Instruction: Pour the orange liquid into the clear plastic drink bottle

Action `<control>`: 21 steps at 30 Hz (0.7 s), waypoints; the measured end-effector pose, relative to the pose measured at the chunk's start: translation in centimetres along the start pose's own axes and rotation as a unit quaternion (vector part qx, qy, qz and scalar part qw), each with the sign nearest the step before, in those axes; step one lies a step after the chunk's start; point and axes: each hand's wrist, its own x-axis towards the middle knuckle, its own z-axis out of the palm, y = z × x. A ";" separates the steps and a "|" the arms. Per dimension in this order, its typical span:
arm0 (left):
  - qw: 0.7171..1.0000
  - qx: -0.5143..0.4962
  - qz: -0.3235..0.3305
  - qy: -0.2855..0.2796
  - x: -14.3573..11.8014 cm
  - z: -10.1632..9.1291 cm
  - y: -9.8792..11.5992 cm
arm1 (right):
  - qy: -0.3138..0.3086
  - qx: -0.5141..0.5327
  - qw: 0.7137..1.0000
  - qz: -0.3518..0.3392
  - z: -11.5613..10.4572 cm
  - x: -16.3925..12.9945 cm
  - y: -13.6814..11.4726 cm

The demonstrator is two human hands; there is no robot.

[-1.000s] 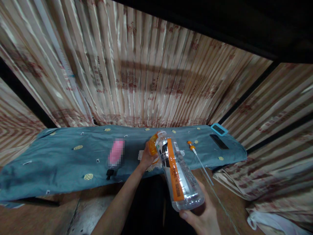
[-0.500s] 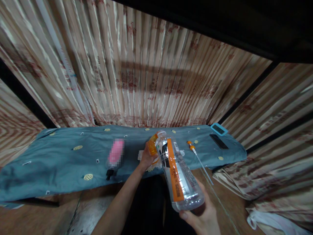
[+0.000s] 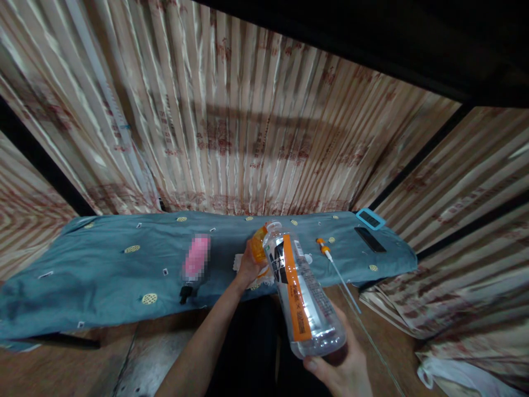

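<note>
1. Clear plastic bottle (image 3: 303, 300) with an orange-and-black label — held tilted in the foreground, base low and toward the viewer, open neck pointing up and away over the near edge of the table. It looks almost empty, with only a little clear liquid at the base, so it should be light. Its thin wall would likely dent under a hard squeeze, and the smooth label may be slippery. The broad lower body near the base is the firmest place to take hold.
2. Right hand (image 3: 345, 366) — cups the bottle from beneath at its base, fingers wrapped round the lower wall and thumb across the near side.
3. Left hand (image 3: 248, 269) — reaches forward to the table edge, closed around a small orange container (image 3: 258, 245) that sits right at the mouth of the bottle. Whether the two rims touch cannot be told.
4. White cloth or paper (image 3: 239, 263) — lies on the table just under the left hand, mostly hidden by it.
5. Pink bottle (image 3: 195, 259) with a black tip — lies on its side, well to the left of the hands.
6. Pump head with a long dip tube (image 3: 335, 269) — lies to the right of the bottle's neck, its orange-and-white top farther off and the tube running over the table edge.
7. Blue patterned tablecloth (image 3: 103, 275) — covers the long table.
8. Black flat object (image 3: 370, 239) and teal-edged card (image 3: 370, 219) — at the far right corner.
9. Pleated patterned curtain (image 3: 231, 127) — closes the background.
</note>
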 end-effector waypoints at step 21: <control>1.000 -0.003 0.002 0.003 -0.1 0.0 0.0 | 0.052 0.038 0.998 0.014 1.3 -0.4 -1.2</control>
